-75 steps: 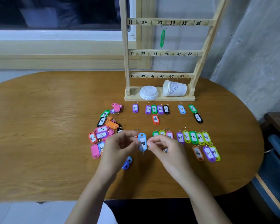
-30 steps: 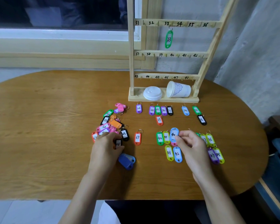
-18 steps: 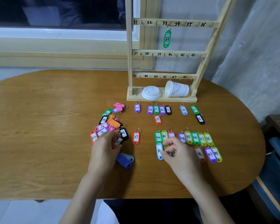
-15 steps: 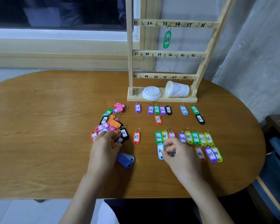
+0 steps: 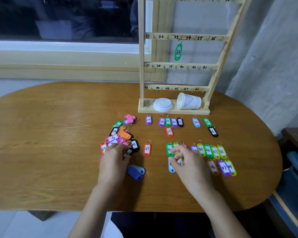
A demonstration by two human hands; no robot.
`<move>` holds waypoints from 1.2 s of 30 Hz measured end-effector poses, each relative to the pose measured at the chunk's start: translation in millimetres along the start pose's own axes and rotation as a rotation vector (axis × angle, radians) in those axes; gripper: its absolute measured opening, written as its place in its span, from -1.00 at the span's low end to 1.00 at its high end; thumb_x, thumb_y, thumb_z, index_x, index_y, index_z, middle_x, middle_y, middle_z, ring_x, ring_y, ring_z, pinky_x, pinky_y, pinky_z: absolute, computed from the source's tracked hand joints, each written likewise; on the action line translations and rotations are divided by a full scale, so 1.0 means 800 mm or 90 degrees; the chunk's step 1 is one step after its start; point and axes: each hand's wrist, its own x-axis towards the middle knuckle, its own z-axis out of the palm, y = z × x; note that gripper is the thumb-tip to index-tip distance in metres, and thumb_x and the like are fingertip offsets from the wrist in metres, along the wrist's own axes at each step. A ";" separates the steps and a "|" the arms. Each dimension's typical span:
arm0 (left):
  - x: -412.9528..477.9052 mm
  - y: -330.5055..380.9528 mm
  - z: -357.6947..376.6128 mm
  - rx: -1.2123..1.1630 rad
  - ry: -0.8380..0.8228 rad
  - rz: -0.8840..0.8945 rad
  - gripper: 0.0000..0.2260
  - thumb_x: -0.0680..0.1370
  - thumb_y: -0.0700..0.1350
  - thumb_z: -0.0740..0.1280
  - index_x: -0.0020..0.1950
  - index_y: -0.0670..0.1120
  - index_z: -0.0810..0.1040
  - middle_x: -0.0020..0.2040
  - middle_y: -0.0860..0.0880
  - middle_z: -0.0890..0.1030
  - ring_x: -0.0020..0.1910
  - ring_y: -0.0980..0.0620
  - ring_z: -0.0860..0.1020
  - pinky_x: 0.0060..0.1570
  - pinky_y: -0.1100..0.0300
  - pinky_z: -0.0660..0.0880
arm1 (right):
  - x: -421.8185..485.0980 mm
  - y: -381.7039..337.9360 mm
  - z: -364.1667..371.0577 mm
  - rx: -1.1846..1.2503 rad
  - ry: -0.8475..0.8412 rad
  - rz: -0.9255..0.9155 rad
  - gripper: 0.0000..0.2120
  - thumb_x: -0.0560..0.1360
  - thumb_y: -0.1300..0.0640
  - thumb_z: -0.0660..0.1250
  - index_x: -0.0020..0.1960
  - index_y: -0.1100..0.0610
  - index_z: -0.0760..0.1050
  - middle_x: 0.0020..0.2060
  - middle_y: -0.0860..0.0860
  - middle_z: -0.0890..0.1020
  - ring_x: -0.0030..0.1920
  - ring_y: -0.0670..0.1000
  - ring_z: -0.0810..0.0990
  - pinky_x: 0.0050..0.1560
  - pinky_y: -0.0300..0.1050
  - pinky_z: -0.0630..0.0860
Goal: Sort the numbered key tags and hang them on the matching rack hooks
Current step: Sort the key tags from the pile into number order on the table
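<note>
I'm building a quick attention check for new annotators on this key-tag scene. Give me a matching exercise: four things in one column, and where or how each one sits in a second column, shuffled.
Things
1. green tag 33
2. paper cup
3. white lids
4. orange tag 37

Places
A. flat on the table, between the left hand and the right hand
B. lying on its side on the base of the rack
C. stacked flat on the base of the rack
D. hanging from a hook on the rack

Pairs: 1-D, 2-B, 3-C, 4-A
</note>
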 end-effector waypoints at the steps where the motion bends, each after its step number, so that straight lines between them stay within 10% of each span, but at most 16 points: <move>1: -0.001 0.000 0.000 0.001 0.004 0.002 -0.70 0.45 -0.19 0.43 0.17 -0.08 0.59 0.07 -0.04 0.58 0.03 -0.03 0.52 -0.10 0.23 0.40 | 0.003 -0.003 0.001 0.006 -0.002 -0.013 -0.85 0.50 -0.02 0.35 0.06 -0.07 0.51 -0.23 -0.19 0.58 -0.15 -0.14 0.48 -0.34 -0.26 0.38; 20: 0.009 -0.017 -0.017 0.124 -0.064 0.056 -0.90 0.54 -0.06 0.27 -0.01 -0.01 0.56 -0.04 0.04 0.44 -0.06 -0.02 0.53 -0.20 0.11 0.45 | 0.088 -0.105 0.082 -0.086 -0.119 -0.099 -0.72 0.47 -0.01 0.38 0.17 -0.07 0.48 0.07 -0.09 0.61 0.18 0.02 0.44 0.02 -0.11 0.45; 36: 0.014 -0.022 -0.019 -0.002 -0.057 -0.008 -0.85 0.48 -0.07 0.40 0.04 0.01 0.59 -0.03 0.08 0.51 -0.32 0.14 0.52 -0.38 0.42 0.41 | 0.086 -0.094 0.089 -0.116 -0.028 -0.088 -0.69 0.51 0.02 0.34 0.24 -0.06 0.41 0.13 -0.08 0.57 0.19 0.02 0.40 -0.01 -0.13 0.40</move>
